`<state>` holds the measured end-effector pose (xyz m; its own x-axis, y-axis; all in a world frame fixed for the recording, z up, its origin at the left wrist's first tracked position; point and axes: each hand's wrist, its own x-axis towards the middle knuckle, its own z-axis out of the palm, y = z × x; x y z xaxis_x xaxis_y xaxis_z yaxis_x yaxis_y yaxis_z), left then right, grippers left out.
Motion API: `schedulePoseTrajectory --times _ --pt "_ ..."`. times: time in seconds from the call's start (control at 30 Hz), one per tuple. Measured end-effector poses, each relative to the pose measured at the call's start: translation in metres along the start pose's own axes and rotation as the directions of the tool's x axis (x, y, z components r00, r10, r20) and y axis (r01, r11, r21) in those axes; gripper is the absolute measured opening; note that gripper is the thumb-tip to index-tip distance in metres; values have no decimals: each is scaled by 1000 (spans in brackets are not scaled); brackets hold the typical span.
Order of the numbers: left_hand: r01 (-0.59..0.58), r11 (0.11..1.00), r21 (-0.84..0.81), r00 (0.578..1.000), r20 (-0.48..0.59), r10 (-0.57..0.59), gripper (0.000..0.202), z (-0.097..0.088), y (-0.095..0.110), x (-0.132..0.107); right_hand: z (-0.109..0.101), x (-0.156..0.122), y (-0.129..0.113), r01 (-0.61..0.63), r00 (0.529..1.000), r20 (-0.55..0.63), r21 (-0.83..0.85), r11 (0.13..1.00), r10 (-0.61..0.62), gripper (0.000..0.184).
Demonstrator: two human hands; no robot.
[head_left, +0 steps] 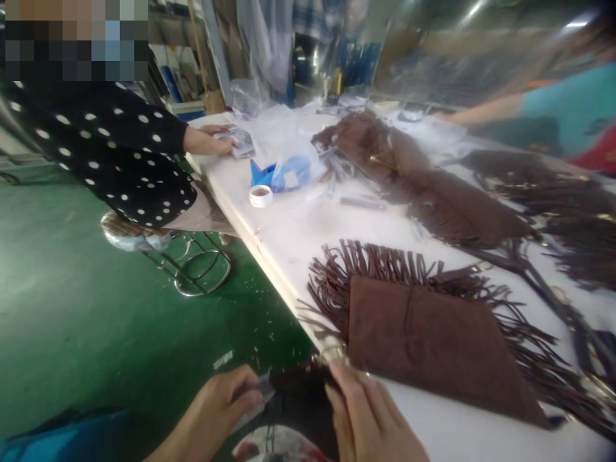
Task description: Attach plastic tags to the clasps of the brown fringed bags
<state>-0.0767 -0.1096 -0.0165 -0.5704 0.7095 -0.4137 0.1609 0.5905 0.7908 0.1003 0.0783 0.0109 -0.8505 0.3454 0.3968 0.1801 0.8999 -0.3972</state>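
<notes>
left hand (225, 403) pinches plastic (260, 393) at the dark piece (304, 399), beside the table (459, 423); right hand (369, 417) has fingers together, grip unclear — likely positioning, the next move wanting the piece steady.

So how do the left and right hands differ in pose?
The left hand pinches clear plastic between thumb and fingers; the right hand lies against the dark brown item, fingers extended. The left hand shows over the green floor; the right hand is by the near edge of the white table. Both are bare.
</notes>
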Motion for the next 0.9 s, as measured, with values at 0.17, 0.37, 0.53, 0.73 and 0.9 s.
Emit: schedulePoseTrajectory --times 0.17,0.37,0.53,0.73,0.9 --pt "29 990 -140 999 21 -26 19 22 11 8 -11 34 35 -62 997 16 -272 960 69 27" --pt "57 866 -497 997 76 -23 17 56 44 35 -3 31 38 -125 992 4 -45 991 126 22" --pt "13 799 -602 993 104 62 21 74 65 54 -6 27 43 -137 990 42 17 990 137 27" --pt "8 738 -674 994 84 66 30 81 77 62 -10 25 44 -123 990 76 39 992 120 30" --pt "56 710 -702 995 97 18 31 81 91 64 -16 26 46 -118 988 112 63 991 110 31"
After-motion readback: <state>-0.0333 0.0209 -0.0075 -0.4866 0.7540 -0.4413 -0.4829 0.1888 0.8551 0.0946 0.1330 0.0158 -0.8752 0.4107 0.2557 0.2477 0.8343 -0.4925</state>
